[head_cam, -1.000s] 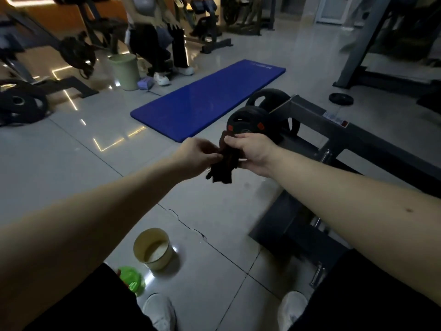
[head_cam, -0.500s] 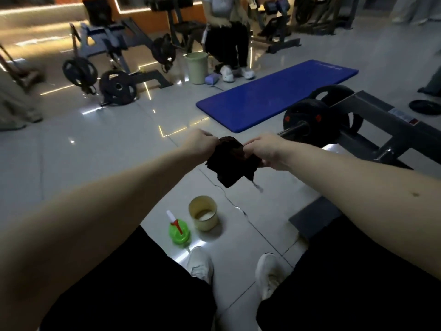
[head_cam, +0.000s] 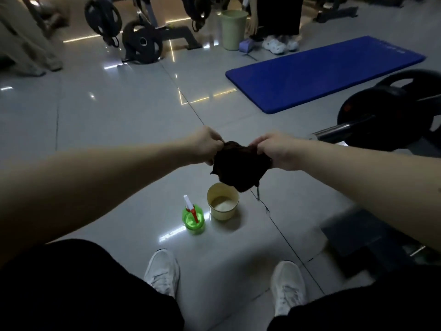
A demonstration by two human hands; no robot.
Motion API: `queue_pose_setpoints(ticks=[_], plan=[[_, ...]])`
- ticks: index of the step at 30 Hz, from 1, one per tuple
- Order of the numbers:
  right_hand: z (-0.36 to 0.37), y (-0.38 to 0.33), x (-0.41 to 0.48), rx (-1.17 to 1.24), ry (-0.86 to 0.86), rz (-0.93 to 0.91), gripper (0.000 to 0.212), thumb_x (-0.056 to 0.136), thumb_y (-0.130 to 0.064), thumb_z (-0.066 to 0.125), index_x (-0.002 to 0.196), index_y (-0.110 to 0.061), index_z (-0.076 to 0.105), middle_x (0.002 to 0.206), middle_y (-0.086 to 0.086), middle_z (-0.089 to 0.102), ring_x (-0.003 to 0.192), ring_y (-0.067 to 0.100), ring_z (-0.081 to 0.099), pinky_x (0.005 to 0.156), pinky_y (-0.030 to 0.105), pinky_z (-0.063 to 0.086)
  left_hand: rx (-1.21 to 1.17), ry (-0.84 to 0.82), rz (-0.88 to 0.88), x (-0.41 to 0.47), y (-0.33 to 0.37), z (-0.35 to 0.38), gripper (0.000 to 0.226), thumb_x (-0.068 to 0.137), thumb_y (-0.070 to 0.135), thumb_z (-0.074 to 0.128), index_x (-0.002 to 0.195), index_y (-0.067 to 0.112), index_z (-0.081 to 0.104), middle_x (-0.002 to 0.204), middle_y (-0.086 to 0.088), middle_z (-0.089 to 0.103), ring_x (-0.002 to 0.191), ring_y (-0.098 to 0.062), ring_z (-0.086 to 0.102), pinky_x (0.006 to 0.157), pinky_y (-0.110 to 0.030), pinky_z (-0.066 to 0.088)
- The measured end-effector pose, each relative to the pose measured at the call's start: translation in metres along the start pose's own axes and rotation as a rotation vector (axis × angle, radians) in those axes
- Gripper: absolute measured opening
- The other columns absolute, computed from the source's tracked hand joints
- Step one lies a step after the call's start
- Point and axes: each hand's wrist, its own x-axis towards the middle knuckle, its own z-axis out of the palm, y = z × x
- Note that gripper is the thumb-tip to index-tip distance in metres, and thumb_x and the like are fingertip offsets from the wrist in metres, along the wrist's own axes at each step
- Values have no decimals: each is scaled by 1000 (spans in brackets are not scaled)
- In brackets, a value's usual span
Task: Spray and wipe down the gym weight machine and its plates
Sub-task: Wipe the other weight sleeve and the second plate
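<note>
Above the cream cup (head_cam: 223, 204), both hands hold a dark cloth (head_cam: 239, 167) pulled between them. Left hand (head_cam: 206, 149) pinches the cloth's left edge, fingers curled in; right hand (head_cam: 274, 151) grips the right edge the same way. Cloth sags in a bunch, low corner overlapping the cup's far rim in view, cannot tell if it touches; a loose thread hangs just right of the cup. Cup stands upright on the grey tile floor (head_cam: 114, 115), pale inside. Green spray bottle (head_cam: 193, 219) upright just left of the cup, white and red nozzle on top, apart from the cup. Black weight plates (head_cam: 381, 120) well right of the cup and further off, on a chrome bar (head_cam: 338, 131) whose end points toward the right hand. Machine base (head_cam: 358, 235) right of the cup, dark, blurred. Blue mat (head_cam: 322, 72) lies flat beyond the cup, to the right. White shoes (head_cam: 163, 273) nearer than the cup, one each side. Pale green bin (head_cam: 232, 29) far beyond the cup, another person's feet beside it
</note>
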Motion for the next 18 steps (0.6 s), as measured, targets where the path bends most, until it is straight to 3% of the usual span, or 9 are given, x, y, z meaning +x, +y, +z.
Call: queue_pose_setpoints(ticks=[3,6,8,11,14,16,18], plan=[[15,13,35,19,31,6,34,98,7,42,102,-13,69,106,13,67,91,21,63,70,34,55,-129,1,-89,20,-37,10,24,92,23,56,88,5,71,83,-13,71,80,-29,69,88,-56,58],[26,29,60,136,37,1,32,98,5,47,101,-18,70,109,10,68,95,22,64,68,33,53,-191,-83,-116,39,-56,23,34,94,36,68,112,8,64,102,-11,69,93,-28,67,94,-47,58],[32,38,71,154,-11,2,30,99,3,49,103,-19,69,108,9,69,94,19,65,67,31,51,-131,-119,-18,49,-62,26,49,90,34,75,132,16,57,113,-12,69,99,-24,68,93,-36,57],[36,51,84,143,-6,36,25,99,1,55,108,-19,67,107,8,67,92,18,64,66,30,52,97,-143,177,62,-75,27,33,97,16,65,129,14,67,118,-5,71,104,-17,66,95,-28,53],[41,66,99,228,65,128,29,96,-4,63,122,-18,60,110,12,66,87,22,66,65,32,55,112,-179,187,71,-97,36,33,101,14,58,133,17,66,114,-2,72,94,-14,68,87,-23,51],[52,75,110,262,84,186,25,96,-4,64,117,-18,61,106,14,67,84,24,67,66,33,57,54,-215,146,77,-110,46,38,103,19,57,141,23,59,115,0,71,86,-9,67,82,-18,50],[65,85,123,282,138,231,15,96,-4,65,101,-18,66,103,15,69,80,24,68,64,33,56,20,-277,133,82,-122,54,40,100,23,64,140,21,61,118,2,70,97,-11,67,85,-15,50]])
